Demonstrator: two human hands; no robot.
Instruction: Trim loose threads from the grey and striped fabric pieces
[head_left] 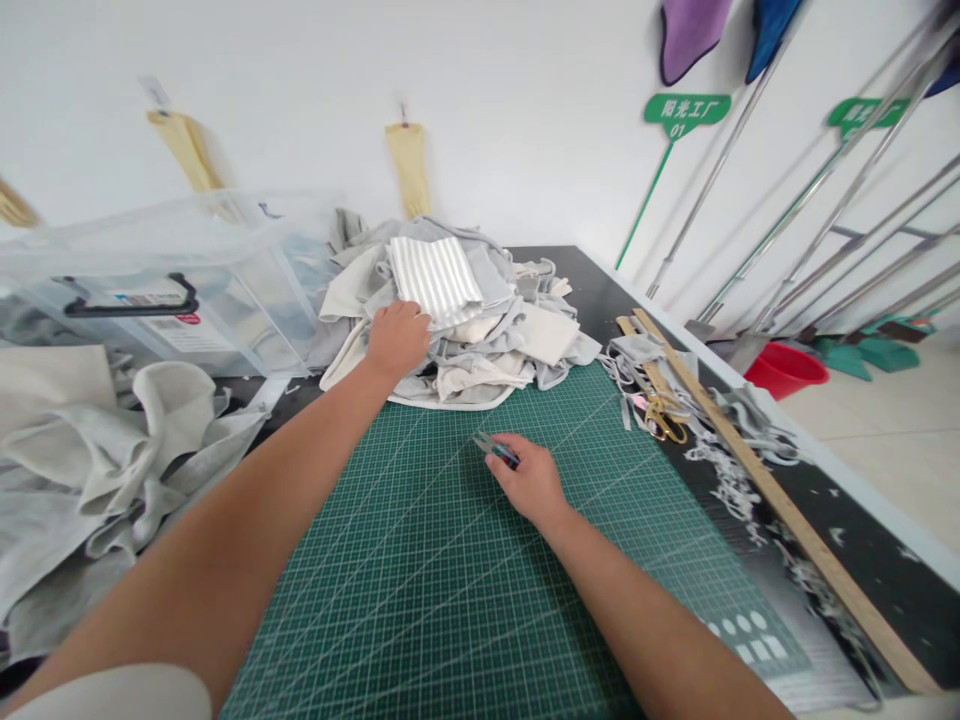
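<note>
My left hand [399, 340] reaches into the far pile of grey and cream cloth pieces [480, 360], its fingers curled at the near left corner of a grey-and-white striped cloth [436, 280] lying on top. My right hand [529, 480] is closed around a small pair of thread snips [496, 449], blades pointing left and away, just above the green cutting mat [390, 560]. The fingertips of my left hand are partly hidden by the cloth and the hand itself.
A clear plastic box [247, 300] stands at the back left, behind a heap of grey cloth [97, 460]. On the right lie a long wooden ruler [787, 500], gold-handled scissors [666, 418] and fabric scraps [724, 470]. A red bucket [787, 370] sits on the floor.
</note>
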